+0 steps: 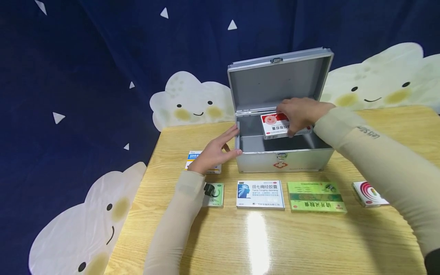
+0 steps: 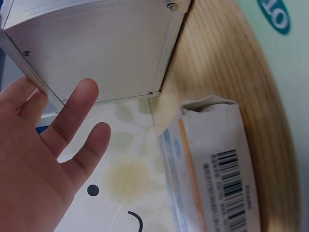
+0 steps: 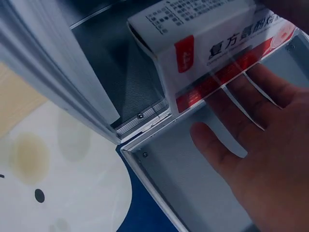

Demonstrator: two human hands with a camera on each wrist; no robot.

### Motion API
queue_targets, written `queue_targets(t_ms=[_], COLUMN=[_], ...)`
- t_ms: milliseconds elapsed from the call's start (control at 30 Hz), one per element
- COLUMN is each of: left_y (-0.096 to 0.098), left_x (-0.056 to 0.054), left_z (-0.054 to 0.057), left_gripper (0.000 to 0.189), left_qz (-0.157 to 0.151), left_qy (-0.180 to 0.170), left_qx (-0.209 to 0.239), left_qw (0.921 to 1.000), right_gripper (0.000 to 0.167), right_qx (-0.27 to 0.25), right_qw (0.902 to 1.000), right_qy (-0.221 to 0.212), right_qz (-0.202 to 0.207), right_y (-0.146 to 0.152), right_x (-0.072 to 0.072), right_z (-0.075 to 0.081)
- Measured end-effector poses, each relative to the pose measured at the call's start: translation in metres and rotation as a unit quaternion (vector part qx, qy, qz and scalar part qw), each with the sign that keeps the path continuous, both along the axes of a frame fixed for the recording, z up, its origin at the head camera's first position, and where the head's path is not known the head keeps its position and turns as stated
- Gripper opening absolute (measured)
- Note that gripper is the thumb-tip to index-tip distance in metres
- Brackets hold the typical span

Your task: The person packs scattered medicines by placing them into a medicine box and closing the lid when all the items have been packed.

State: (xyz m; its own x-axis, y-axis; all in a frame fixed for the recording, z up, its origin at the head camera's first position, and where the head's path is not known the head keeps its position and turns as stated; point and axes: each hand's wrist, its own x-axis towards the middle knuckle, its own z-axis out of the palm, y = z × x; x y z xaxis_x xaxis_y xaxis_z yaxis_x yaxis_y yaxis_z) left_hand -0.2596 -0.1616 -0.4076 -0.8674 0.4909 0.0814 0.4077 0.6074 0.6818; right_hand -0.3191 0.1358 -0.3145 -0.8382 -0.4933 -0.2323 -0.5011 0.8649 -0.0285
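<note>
A silver metal first-aid case [image 1: 256, 162] stands on the table with its lid [image 1: 275, 84] tilted up and back. Over its inside, my right hand [image 1: 302, 112] grips a red and white medicine box [image 1: 269, 128], thumb on the near side and fingers along the far side. In the right wrist view the same medicine box [image 3: 203, 58] lies across the mouth of the case, by the hinge. My left hand [image 1: 218, 151] is at the case's left wall, fingers extended and fingertips at the rim. The left wrist view shows its fingers [image 2: 79, 104] spread beside that wall.
In front of the case lie a white and blue medicine box [image 1: 260, 194], a green one [image 1: 316, 196], a small pale green one [image 1: 216, 194] and a white one with red rings [image 1: 369, 193], partly behind my right sleeve. Another box [image 2: 217, 169] lies under my left hand.
</note>
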Motion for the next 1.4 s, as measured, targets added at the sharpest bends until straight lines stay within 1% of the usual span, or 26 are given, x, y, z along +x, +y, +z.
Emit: queue_targets(t_ms=[133, 233, 433, 633, 767, 933, 1133, 1267, 1400], left_y=[0.001, 0.001, 0.001, 0.001, 0.001, 0.001, -0.001, 0.000, 0.000], left_x=[0.000, 0.000, 0.000, 0.001, 0.000, 0.000, 0.001, 0.000, 0.000], left_z=[0.003, 0.003, 0.003, 0.002, 0.003, 0.003, 0.003, 0.003, 0.005], left_gripper=[0.078, 0.077, 0.076, 0.076, 0.075, 0.076, 0.074, 0.074, 0.075], left_qz=[-0.006, -0.003, 0.001, 0.002, 0.007, 0.009, 0.013, 0.008, 0.005], left_qy=[0.002, 0.002, 0.008, -0.002, 0.000, 0.001, 0.000, 0.005, 0.003], left_qx=[-0.009, -0.014, -0.008, -0.010, -0.013, -0.007, -0.008, -0.006, -0.014], left_qw=[0.9999, 0.9999, 0.9999, 0.9999, 0.9999, 0.9999, 0.9999, 0.9999, 0.9999], right_gripper=[0.091, 0.094, 0.093, 0.087, 0.083, 0.083, 0.082, 0.086, 0.091], right_qx=[0.003, 0.013, 0.048, 0.069, 0.066, 0.065, 0.066, 0.070, 0.058], right_qw=[0.9999, 0.9999, 0.9988, 0.9972, 0.9971, 0.9959, 0.9957, 0.9956, 0.9968], right_qy=[-0.010, -0.006, 0.006, 0.001, 0.011, 0.035, 0.028, 0.018, 0.005], right_qz=[0.004, 0.006, 0.009, 0.027, 0.037, 0.052, 0.060, 0.059, 0.055], right_y=[0.004, 0.002, -0.012, -0.023, -0.023, -0.017, -0.018, -0.019, -0.019], right_x=[0.000, 0.000, 0.001, 0.007, 0.007, 0.003, 0.002, 0.001, -0.001], right_z=[0.001, -0.002, -0.009, -0.013, -0.013, -0.014, -0.016, -0.019, -0.021])
